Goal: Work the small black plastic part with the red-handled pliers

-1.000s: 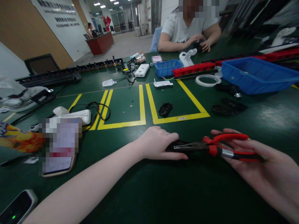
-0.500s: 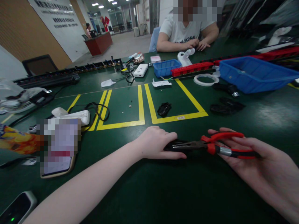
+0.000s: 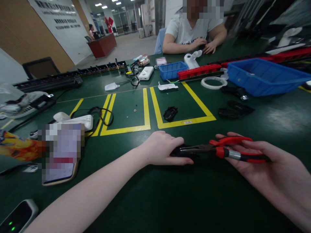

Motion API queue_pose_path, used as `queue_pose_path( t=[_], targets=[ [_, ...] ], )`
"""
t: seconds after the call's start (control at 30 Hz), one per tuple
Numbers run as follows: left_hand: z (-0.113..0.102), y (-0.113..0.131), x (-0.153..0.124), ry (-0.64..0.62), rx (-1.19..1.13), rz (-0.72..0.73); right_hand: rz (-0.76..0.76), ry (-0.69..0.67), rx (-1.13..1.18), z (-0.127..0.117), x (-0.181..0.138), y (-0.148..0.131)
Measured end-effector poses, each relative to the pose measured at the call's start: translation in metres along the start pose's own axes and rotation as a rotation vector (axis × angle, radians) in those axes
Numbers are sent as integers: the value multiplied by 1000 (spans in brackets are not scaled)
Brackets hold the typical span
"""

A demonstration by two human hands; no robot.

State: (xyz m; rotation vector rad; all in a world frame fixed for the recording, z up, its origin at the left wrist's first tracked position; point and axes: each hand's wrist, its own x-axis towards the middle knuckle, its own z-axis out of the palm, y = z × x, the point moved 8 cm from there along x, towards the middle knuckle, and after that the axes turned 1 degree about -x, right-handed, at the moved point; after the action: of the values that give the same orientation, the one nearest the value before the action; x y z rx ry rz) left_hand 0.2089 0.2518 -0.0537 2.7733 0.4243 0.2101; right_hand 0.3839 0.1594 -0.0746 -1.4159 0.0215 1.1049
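My left hand is closed around a small black part, mostly hidden by the fingers and thumb, low over the green table. From the right, my right hand grips red-and-black needle-nose pliers by the handles. The long dark jaws point left and meet the black part beside my left thumb; whether they clamp it I cannot tell. Beyond my left hand, a black molded piece lies inside a yellow-taped square.
A phone and a white power strip lie to the left. At the back right stand a large blue bin, a tape roll and black parts. A small blue basket sits further back; a person sits opposite.
The pliers' handles have come closer together as my right fingers squeezed. My left hand has stayed in place on the black part. The person opposite has shifted their hands slightly.
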Motion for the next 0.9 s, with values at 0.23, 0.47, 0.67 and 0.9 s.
queue_pose_path(
  t=[0.23,0.47,0.67,0.9],
  targets=[
    [-1,1,-1,22,4,6,18,-56,-16,0,2,5],
    [-1,1,0,17,12,4,21,-87,17,-2,5,7],
    [0,1,-1,0,17,6,-37,-109,-83,0,2,5],
    [0,1,-1,-3,7,5,-76,-104,-122,1,-2,2]
  ],
)
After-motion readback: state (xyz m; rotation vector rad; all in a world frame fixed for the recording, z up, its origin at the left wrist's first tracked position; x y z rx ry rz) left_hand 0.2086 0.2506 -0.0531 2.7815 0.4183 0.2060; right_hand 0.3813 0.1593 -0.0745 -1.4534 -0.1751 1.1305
